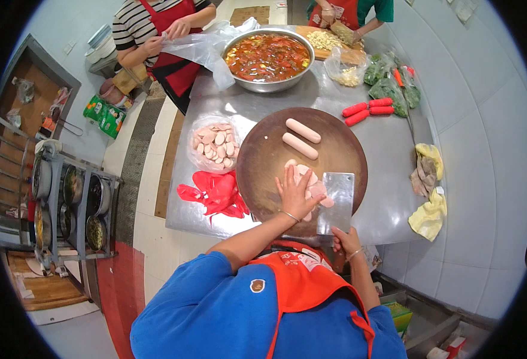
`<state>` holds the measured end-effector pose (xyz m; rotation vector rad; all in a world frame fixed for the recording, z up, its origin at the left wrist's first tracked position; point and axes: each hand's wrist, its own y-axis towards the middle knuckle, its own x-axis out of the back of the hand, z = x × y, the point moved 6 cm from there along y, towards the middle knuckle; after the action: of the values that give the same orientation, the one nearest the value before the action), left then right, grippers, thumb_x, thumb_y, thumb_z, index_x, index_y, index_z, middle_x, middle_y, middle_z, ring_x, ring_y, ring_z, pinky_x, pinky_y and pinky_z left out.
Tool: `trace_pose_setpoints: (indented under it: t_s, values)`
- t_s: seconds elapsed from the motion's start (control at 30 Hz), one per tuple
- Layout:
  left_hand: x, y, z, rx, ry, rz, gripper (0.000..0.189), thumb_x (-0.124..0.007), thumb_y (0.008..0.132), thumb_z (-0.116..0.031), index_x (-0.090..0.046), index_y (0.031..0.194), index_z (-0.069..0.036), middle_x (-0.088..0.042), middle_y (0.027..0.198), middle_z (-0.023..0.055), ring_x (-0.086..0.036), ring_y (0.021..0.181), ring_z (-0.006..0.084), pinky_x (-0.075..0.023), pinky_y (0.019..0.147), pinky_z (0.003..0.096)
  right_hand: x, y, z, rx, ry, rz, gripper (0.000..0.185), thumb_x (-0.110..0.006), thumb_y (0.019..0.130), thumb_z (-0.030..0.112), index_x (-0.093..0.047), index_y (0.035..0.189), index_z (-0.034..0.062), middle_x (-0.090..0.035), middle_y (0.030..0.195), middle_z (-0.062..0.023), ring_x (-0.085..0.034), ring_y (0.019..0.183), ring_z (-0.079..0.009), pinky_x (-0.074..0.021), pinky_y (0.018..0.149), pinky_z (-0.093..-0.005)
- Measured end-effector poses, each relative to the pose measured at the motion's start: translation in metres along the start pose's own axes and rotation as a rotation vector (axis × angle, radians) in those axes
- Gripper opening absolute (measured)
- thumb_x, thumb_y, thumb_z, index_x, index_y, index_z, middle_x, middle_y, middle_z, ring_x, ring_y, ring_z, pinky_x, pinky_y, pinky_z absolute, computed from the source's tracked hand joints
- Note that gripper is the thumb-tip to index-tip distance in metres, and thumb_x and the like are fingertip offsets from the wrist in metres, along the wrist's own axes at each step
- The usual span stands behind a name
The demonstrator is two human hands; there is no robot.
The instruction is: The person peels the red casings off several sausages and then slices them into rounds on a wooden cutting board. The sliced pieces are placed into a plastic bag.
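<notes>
My left hand [296, 194] rests with spread fingers on a pile of sliced pink sausage [316, 190] on a round wooden chopping block [263, 161]. In my right hand [347, 241] is the handle of a broad cleaver [336, 199], its blade lying flat beside the slices at the block's right side. Two whole peeled sausages [300, 146] lie farther back on the block. Left of the block stands a clear plastic bag [214, 143] full of sausage slices. Red torn wrappers [218, 193] lie in front of it. Several red-wrapped sausages [356, 109] are at the back right.
A large steel bowl [268, 85] of red stew stands at the back of the steel table [384, 179]. Two co-workers face me, one holding plastic film, one with a blade at a cutting board [308, 33]. Bagged greens [387, 89] and yellow cloths [428, 215] line the right edge.
</notes>
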<state>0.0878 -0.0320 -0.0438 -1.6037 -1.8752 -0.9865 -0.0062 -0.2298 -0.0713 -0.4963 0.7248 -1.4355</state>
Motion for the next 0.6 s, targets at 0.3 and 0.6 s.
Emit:
trace_pose_setpoints:
  t_s: [0.3,0.6]
  values:
    - [0.011,0.007,0.018,0.049,-0.235,-0.210,0.076,-0.077,0.069,-0.042,-0.049,0.135,-0.016,-0.030,0.142,0.0277,-0.031,0.132,0.0438,-0.0248,0.107,0.0539,-0.082,0.038,0.034,0.109,-0.191,0.189,0.019,-0.064,0.084,0.012,-0.051,0.072,0.0037,-0.050,0.053,-0.0018,-0.047,0.038,-0.0109,-0.0392,0.036,-0.0262]
    - [0.091,0.034,0.056,0.094,-0.318,-0.399,0.071,-0.079,0.070,-0.033,-0.052,0.133,-0.013,-0.031,0.141,0.0278,-0.035,0.129,0.0433,-0.0310,0.106,0.0464,-0.166,0.044,0.069,0.124,-0.298,0.303,0.017,-0.063,0.084,0.011,-0.051,0.073,0.0036,-0.049,0.051,-0.0024,-0.047,0.037,-0.0121,-0.0398,0.035,-0.0281]
